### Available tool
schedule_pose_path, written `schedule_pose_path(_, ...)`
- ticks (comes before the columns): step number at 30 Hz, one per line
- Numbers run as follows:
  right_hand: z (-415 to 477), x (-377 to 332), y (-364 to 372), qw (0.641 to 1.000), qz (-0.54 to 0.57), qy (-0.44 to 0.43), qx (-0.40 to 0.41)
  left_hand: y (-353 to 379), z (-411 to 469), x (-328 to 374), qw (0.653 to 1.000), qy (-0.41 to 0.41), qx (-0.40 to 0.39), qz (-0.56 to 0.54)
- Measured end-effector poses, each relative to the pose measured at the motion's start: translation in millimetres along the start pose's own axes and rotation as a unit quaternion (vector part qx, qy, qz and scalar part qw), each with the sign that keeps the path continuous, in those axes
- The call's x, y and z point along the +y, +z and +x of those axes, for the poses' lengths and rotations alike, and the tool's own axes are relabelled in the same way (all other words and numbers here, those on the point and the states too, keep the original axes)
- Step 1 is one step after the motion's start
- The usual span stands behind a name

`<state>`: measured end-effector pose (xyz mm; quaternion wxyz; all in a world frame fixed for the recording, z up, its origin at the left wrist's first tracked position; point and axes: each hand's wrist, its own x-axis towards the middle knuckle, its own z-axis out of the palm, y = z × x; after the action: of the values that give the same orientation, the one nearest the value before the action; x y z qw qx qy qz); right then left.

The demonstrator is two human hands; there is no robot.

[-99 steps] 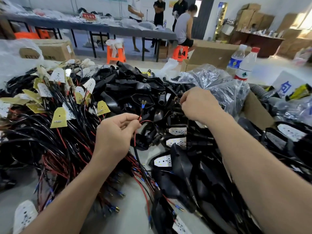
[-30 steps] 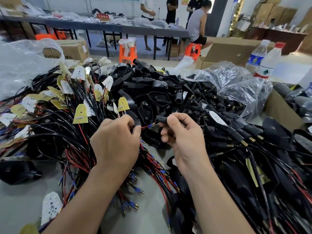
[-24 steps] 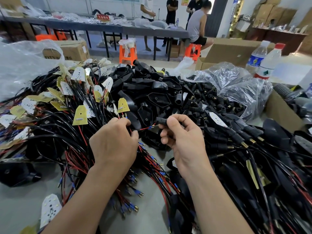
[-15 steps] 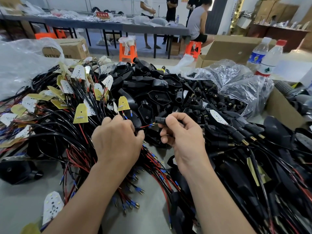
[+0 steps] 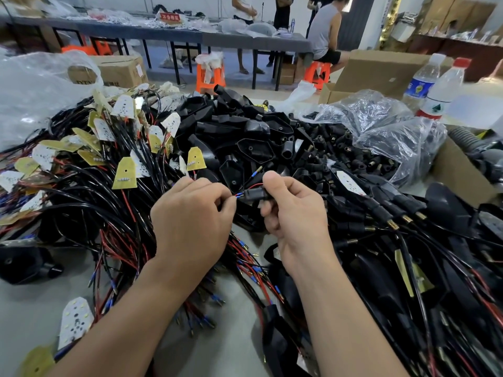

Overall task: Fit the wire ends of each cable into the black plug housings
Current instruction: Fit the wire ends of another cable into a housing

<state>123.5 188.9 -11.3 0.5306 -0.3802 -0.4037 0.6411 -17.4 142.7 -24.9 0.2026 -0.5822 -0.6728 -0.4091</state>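
Far behind plug housing (image 5: 254, 194), sign (image 5: 170, 17) "不合格区"

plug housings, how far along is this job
Done: the fitted cables piled on the right already seem to carry housings. In hand: the right hand holds a plug housing while the left hand pinches wire ends at its opening. Left: a large tangle of loose cables and a bag of housings, so plenty remains.

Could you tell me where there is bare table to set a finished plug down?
Bare grey table lies either side of the left forearm, below the lone black housing. Crowded: wire bundle, black housing heap, cables at right.
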Motion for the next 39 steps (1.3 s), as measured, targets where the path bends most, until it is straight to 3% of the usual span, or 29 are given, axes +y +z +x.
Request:
schedule_pose_path(5, -2.6, -0.4, 0.2, 0.999, 0.019, -0.031, 0.002, 3.7, -2.9, 6.7, 0.974, -0.128, -0.074, -0.174)
schedule_pose_path(16, 5.5, -6.2, 3.4, 0.995, 0.076, -0.035, 0.056, -6.9, 5.8, 2.3, 0.944, -0.180, -0.065, -0.267)
schedule_pose_path(20, 6.9, -3.4, 4.3, 0.996, 0.033, -0.051, 0.061, -6.3, 9.2, -0.1, 0.944, -0.160, -0.073, -0.279)
schedule_pose_path(28, 1.1, -3.1, 0.9, 0.997, -0.012, -0.075, -0.020, -8.6, 6.2, 4.3, 0.959, -0.135, -0.066, -0.240)
schedule_pose_path(35, -2.6, -3.1, 2.6, 0.995, -0.011, -0.070, -0.070, -11.6, 7.7, 8.0, 0.925, -0.153, -0.115, -0.328)
schedule_pose_path(39, -2.3, -4.0, 2.8, 0.996, 0.022, -0.081, -0.039, -12.8, 8.2, 3.9, 0.959, -0.095, -0.113, -0.243)
